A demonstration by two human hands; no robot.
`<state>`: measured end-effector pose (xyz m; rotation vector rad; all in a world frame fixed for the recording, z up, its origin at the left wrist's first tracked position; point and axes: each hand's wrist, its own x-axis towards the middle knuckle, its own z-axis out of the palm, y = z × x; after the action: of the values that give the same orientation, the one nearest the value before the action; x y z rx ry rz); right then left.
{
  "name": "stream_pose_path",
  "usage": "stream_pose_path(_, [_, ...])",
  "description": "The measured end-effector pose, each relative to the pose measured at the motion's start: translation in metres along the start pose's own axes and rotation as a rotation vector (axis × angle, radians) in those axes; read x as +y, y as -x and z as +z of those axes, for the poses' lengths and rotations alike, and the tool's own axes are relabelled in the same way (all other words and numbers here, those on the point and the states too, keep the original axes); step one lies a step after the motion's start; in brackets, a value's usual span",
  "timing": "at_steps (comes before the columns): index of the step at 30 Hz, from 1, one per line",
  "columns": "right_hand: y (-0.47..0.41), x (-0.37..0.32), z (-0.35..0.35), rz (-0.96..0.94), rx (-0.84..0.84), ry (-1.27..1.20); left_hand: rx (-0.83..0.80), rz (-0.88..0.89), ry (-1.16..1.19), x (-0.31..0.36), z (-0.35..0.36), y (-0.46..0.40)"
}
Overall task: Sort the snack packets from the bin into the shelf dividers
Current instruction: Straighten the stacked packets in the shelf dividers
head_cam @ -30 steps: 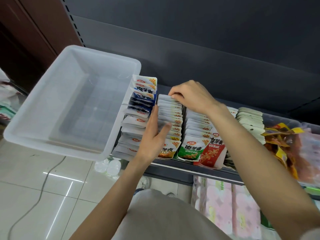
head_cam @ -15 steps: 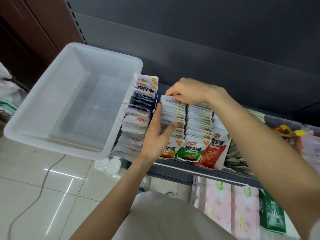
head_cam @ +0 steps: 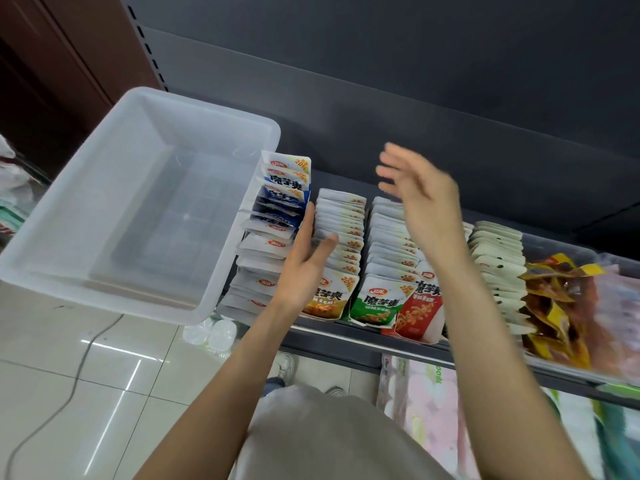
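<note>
Snack packets stand in rows on the dark shelf [head_cam: 367, 344]: a blue-labelled row [head_cam: 273, 233], a yellow-labelled row [head_cam: 341, 230], a green-labelled row [head_cam: 379, 299], a red-labelled row [head_cam: 420, 306] and a pale row [head_cam: 498, 268]. The translucent plastic bin [head_cam: 104, 216] sits at the shelf's left end and holds nothing I can see. My left hand [head_cam: 304, 268] lies with straight fingers between the blue and yellow rows, thumb against the yellow packets. My right hand [head_cam: 419, 195] hovers blurred above the green row, fingers spread, holding nothing.
Loose orange and yellow wrapped snacks [head_cam: 561, 303] fill a tray at the right. Pink packs [head_cam: 429, 403] stand on the lower level. A grey back panel [head_cam: 381, 81] rises behind the shelf. A cable [head_cam: 65, 393] runs over the tiled floor.
My right hand has lifted off the back of the yellow row and opened, moving up and right. My left hand stays between the rows. The view has shifted slightly.
</note>
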<state>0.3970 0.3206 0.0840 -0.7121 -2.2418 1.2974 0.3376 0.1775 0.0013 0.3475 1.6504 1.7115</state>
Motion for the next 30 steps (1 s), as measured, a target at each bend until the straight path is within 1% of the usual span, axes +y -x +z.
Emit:
stream_pose_path(1, [0.016, 0.0, 0.005, 0.113, 0.042, -0.168, 0.002, -0.006, -0.004, 0.003, 0.001, 0.0])
stream_pose_path(2, [0.029, -0.001, 0.013, 0.213, 0.042, -0.254, 0.001, -0.008, -0.009, 0.004, 0.001, -0.001])
stream_pose_path(3, [0.04, -0.003, 0.022, 0.284, 0.013, -0.282, -0.005, -0.007, -0.013, 0.006, 0.0, -0.003])
stream_pose_path(5, [0.051, -0.005, 0.041, 0.349, -0.055, -0.3, -0.02, 0.0, -0.017, 0.01, 0.0, -0.006])
stream_pose_path(9, [0.051, -0.006, 0.062, 0.376, -0.076, -0.322, -0.029, 0.032, -0.039, 0.014, 0.0, -0.008])
stream_pose_path(15, [0.049, -0.005, 0.07, 0.414, -0.022, -0.345, -0.043, 0.013, 0.001, 0.016, -0.003, -0.001])
stream_pose_path(18, [0.048, -0.007, 0.074, 0.398, -0.004, -0.366, -0.036, 0.014, 0.001, 0.015, -0.005, 0.001])
stream_pose_path(22, [0.047, -0.004, 0.064, 0.363, -0.001, -0.398, -0.079, -0.006, 0.005, 0.02, -0.007, 0.004])
stream_pose_path(26, [0.065, -0.004, 0.029, 0.22, 0.0, -0.303, -0.095, 0.042, -0.074, 0.023, -0.015, 0.016])
stream_pose_path(27, [0.071, -0.002, 0.02, 0.163, 0.0, -0.219, -0.093, 0.065, -0.077, 0.023, -0.017, 0.022])
stream_pose_path(30, [0.09, 0.013, 0.007, 0.008, -0.018, 0.246, -0.067, 0.129, -0.072, 0.01, -0.023, 0.047])
